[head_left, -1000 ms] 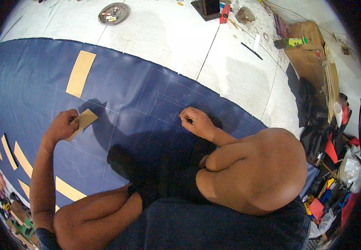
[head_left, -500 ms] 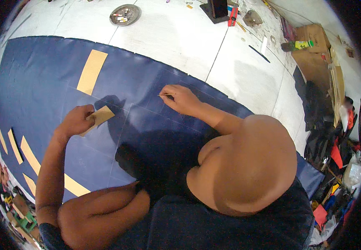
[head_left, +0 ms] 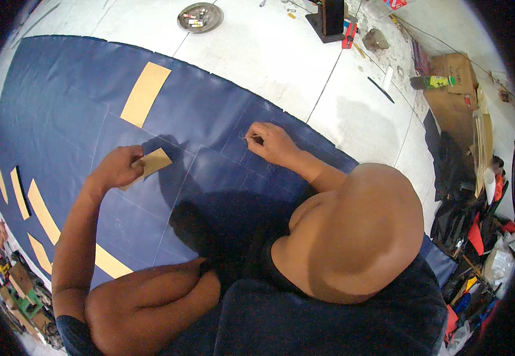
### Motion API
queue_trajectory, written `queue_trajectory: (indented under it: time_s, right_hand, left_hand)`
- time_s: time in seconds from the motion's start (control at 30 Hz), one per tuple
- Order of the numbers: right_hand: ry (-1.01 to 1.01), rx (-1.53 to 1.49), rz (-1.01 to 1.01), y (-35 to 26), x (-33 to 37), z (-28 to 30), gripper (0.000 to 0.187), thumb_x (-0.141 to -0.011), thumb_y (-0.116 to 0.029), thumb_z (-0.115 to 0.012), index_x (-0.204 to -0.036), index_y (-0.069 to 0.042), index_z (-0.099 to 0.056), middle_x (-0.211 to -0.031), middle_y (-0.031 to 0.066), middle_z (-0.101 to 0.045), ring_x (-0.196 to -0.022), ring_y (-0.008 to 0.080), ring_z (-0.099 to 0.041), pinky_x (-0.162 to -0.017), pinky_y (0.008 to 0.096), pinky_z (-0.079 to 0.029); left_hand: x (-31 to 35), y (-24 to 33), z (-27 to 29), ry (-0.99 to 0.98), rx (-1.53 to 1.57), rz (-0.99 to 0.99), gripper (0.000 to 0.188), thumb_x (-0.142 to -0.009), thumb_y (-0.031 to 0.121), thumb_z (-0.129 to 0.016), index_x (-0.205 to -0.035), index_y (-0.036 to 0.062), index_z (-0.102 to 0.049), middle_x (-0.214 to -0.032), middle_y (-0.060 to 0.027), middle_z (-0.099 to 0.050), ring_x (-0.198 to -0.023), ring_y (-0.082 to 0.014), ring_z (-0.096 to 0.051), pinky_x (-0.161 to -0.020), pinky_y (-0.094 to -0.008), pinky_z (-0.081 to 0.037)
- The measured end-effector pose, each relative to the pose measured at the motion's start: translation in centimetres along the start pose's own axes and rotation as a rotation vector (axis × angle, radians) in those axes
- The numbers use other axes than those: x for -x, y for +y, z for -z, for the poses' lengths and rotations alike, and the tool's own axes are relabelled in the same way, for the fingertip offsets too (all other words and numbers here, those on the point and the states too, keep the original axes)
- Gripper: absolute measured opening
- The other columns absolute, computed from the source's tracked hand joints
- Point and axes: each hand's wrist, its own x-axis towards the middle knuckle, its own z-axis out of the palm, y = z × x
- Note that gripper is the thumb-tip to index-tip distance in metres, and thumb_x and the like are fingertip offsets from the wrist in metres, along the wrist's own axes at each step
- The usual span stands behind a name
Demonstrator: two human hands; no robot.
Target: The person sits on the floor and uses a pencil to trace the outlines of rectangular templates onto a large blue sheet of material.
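A large dark blue sheet (head_left: 61, 113) with faint chalk lines lies spread over the white floor. My left hand (head_left: 118, 168) grips a small tan cardboard piece (head_left: 152, 162) just above the sheet. My right hand (head_left: 269, 142) rests on the sheet farther right, fingers pinched on a small thin thing, likely a piece of chalk (head_left: 246, 139). A longer tan cardboard strip (head_left: 145, 94) lies flat on the sheet beyond my left hand.
Several tan strips (head_left: 42, 210) lie along the sheet's left edge. A round metal dish (head_left: 200, 16) sits on the floor at the top. A cardboard box (head_left: 454, 83), a green bottle (head_left: 432, 81) and cluttered tools (head_left: 477, 237) fill the right side.
The view has shifted, so both hands appear farther right and lower. My left hand still holds the cardboard piece; my right hand stays pinched on the sheet.
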Motion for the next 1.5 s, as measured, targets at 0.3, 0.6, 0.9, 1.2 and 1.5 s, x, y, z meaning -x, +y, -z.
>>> queue_trajectory:
  time_s: [0.3, 0.6, 0.9, 1.2, 1.5]
  right_hand:
    - [0.078, -0.083, -0.066, 0.6, 0.0, 0.4, 0.014, -0.089, -0.014, -0.068, -0.09, -0.004, -0.059, -0.086, 0.0154, -0.065, -0.08, 0.0347, -0.065, -0.072, 0.0446, -0.052]
    - [0.123, -0.079, -0.065, 0.6, -0.1, 0.3, 0.012, -0.088, -0.011, -0.068, -0.09, -0.003, -0.059, -0.086, 0.0159, -0.063, -0.08, 0.0346, -0.065, -0.071, 0.0434, -0.052]
    - [0.15, -0.035, -0.1, 1.4, 0.0, 0.8, 0.013, -0.087, -0.012, -0.069, -0.09, -0.004, -0.059, -0.089, 0.0156, -0.063, -0.083, 0.0349, -0.065, -0.074, 0.0437, -0.053]
    - [0.414, 0.002, -0.16, 3.2, 0.6, 2.2, 0.015, -0.094, -0.019, -0.068, -0.099, -0.006, -0.067, -0.097, 0.014, -0.069, -0.089, 0.0315, -0.069, -0.08, 0.0416, -0.056]
    - [0.216, 0.024, -0.047, 1.6, 10.8, 0.8, 0.021, -0.105, -0.014, -0.051, -0.114, -0.002, -0.064, -0.1, 0.0174, -0.069, -0.089, 0.0325, -0.067, -0.082, 0.0432, -0.054]
  left_hand:
    - [0.1, 0.1, 0.1, 0.001, -0.002, 0.069, 0.033, -0.076, 0.021, -0.065, -0.102, 0.0009, -0.067, -0.096, -0.0254, -0.07, -0.094, -0.0452, -0.067, -0.08, -0.0492, -0.053]
    - [0.2, -1.2, -0.2, -0.001, 0.027, 0.04, 0.034, -0.076, 0.021, -0.064, -0.103, 0.0006, -0.066, -0.096, -0.0257, -0.07, -0.092, -0.0444, -0.068, -0.08, -0.0485, -0.053]
    - [0.3, -0.3, 0.1, -0.01, 0.024, 0.076, 0.033, -0.075, 0.02, -0.065, -0.101, 0.0005, -0.067, -0.095, -0.0253, -0.071, -0.091, -0.0451, -0.068, -0.081, -0.0498, -0.053]
    - [-0.4, -1.9, -1.1, -0.023, 0.413, 0.062, 0.031, -0.085, 0.026, -0.067, -0.101, -0.0011, -0.069, -0.085, -0.0149, -0.07, -0.08, -0.0241, -0.067, -0.074, -0.0396, -0.052]
    - [-0.1, -3.7, -0.7, -0.023, 0.48, 0.102, 0.029, -0.092, 0.029, -0.065, -0.096, 0.0007, -0.072, -0.082, -0.0046, -0.067, -0.075, -0.0165, -0.059, -0.07, -0.0344, -0.048]
